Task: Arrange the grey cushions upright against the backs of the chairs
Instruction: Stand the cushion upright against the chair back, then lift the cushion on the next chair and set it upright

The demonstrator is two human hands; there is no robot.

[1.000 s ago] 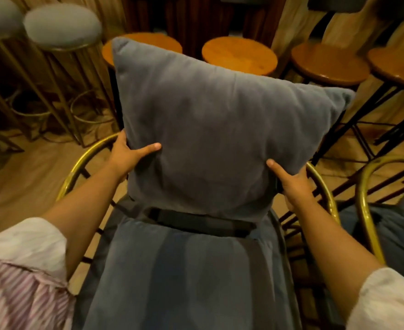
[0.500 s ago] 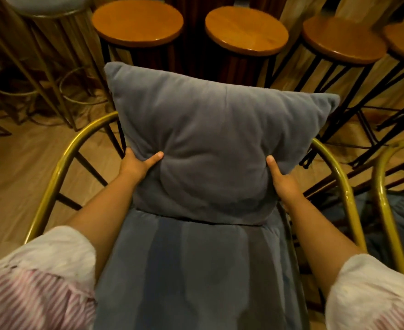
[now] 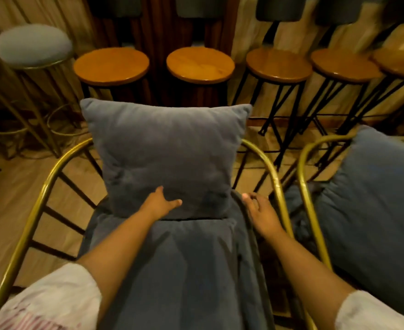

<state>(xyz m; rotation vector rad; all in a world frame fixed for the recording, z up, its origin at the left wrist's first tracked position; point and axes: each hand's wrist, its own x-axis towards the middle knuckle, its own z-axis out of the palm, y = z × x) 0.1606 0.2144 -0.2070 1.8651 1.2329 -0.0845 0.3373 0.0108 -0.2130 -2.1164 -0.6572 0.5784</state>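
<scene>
Both hands have let go of the grey cushion (image 3: 165,158), now upright at the back of the chair (image 3: 41,186). Left hand (image 3: 159,203) presses its lower face, open; right hand (image 3: 260,210) hovers loosely open beside it, empty. Judgement: pat evenly, keep it centred

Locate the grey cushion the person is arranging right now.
In the head view, the grey cushion stands upright at centre, on the seat pad of the brass-framed chair, in front of the wooden stools. The left hand presses its lower edge.
</scene>
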